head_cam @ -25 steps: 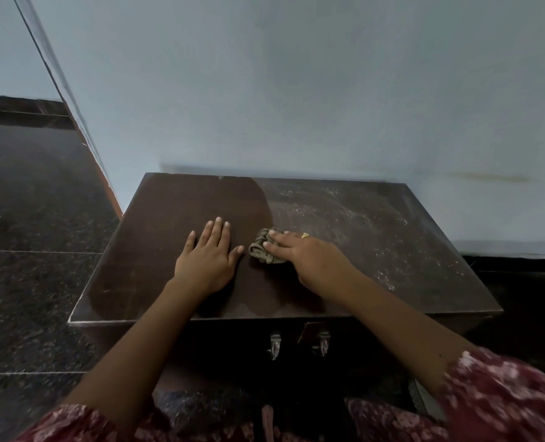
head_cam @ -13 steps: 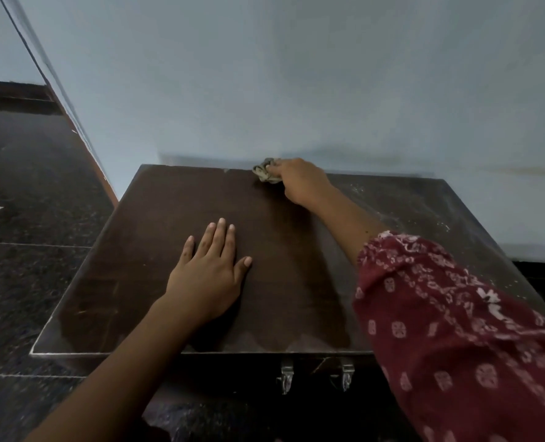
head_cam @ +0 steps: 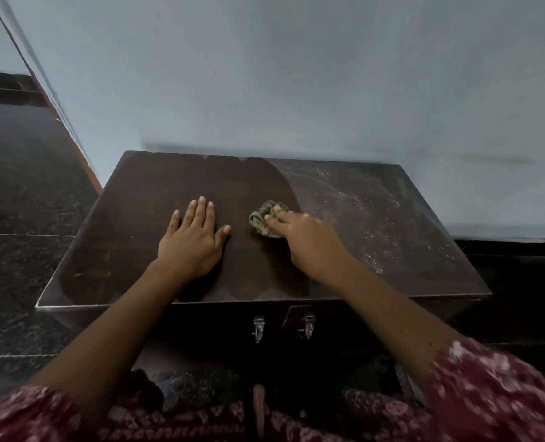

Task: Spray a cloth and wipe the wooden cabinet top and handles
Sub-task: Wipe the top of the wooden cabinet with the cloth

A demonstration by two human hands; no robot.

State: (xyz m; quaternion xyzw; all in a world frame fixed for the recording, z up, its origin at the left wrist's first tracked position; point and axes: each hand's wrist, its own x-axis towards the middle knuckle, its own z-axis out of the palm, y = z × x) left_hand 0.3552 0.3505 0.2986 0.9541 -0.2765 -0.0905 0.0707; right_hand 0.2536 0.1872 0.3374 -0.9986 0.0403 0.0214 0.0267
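Observation:
A low dark wooden cabinet [head_cam: 130, 250] stands against the pale wall. Its left half looks dark and clean; its right half [head_cam: 376, 218] is dusty and speckled. My left hand [head_cam: 194, 239] lies flat, fingers spread, on the left middle of the top. My right hand [head_cam: 309, 242] presses a crumpled olive cloth [head_cam: 260, 218] onto the top near the centre, at the edge between the clean and dusty parts. Two metal handles [head_cam: 258, 328] [head_cam: 308, 327] hang on the front below the top's near edge.
Dark speckled stone floor [head_cam: 25, 186] lies to the left and right of the cabinet. A brown skirting strip [head_cam: 83, 154] runs diagonally at the left wall. My red patterned sleeves fill the bottom of the view. No spray bottle is visible.
My right hand drew the cloth back from the top's far edge to its middle. My left hand stayed flat in place. The view pulled back a little.

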